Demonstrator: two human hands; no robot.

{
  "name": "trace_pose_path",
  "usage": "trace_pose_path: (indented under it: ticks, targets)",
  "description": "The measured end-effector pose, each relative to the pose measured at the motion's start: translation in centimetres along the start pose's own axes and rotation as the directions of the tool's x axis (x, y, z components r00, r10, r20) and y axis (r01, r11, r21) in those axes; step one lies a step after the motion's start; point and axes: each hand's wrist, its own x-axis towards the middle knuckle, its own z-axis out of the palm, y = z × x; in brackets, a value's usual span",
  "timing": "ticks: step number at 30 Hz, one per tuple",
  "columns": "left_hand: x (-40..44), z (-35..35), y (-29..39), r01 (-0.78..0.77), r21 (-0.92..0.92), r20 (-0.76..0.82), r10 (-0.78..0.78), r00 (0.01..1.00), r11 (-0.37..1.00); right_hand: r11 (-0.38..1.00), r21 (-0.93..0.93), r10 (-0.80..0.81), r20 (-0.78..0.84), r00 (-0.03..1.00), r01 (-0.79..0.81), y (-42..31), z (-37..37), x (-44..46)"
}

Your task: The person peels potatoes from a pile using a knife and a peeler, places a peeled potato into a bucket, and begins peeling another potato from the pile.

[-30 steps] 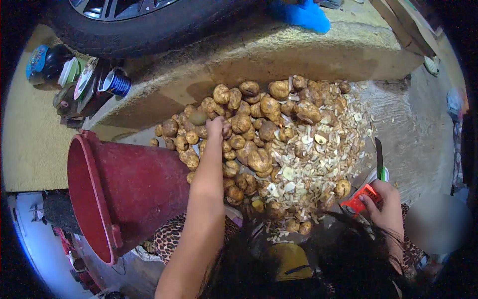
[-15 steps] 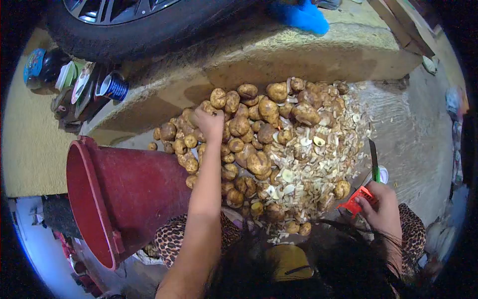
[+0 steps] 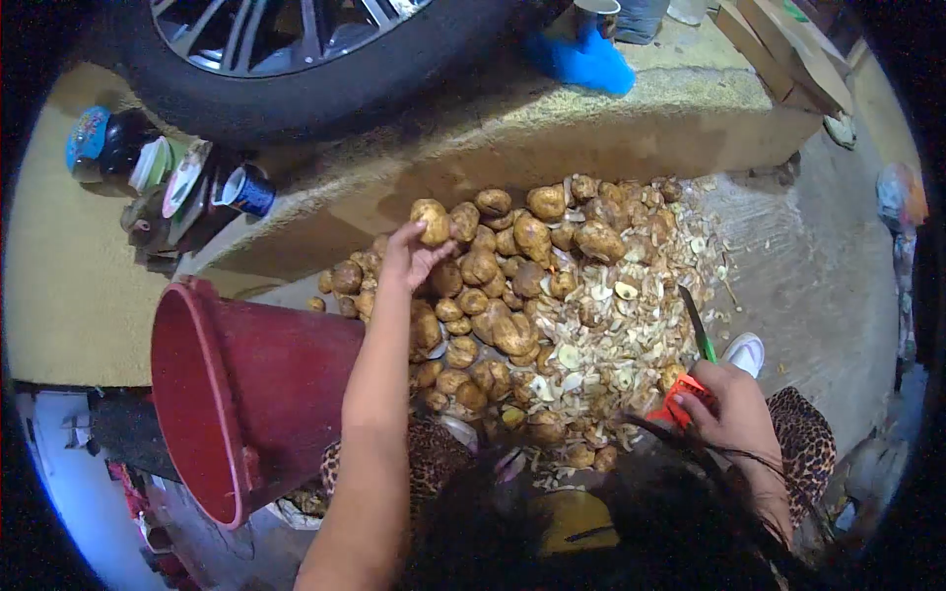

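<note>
My left hand is over the left part of a heap of unpeeled potatoes. Its fingers are spread, and the fingertips touch a brown potato by the concrete step. On the right, my right hand is closed around a knife with a green handle; the dark blade points away from me. The same hand also grips a red-orange plastic object whose kind I cannot make out. Pale peelings cover the floor between my hands, with some potatoes among them.
A large red bucket lies on its side at left, its mouth facing left. A concrete step runs behind the heap, with a car wheel on it. A blue cup and stacked dishes sit at upper left. Long hair partly covers the lower view.
My left hand has opened and shifted from the potatoes beside it toward the one by the step. The view has tilted slightly up. My right hand keeps its grip on the knife.
</note>
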Motion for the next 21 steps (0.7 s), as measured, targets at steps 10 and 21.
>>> trace_pose_path:
  ticks: [10,21]
  targets:
    - [-10.3,14.4,5.4,-0.080,0.074,0.376,0.047,0.925,0.994,0.968,0.071,-0.237,-0.049,0.970,0.240,-2.1,0.3,-0.3]
    - [-24.0,20.2,-1.2,-0.238,-0.195,0.317,0.291,0.903,0.951,0.902,0.124,-0.384,-0.210,0.899,0.414,-1.4,0.2,-4.4]
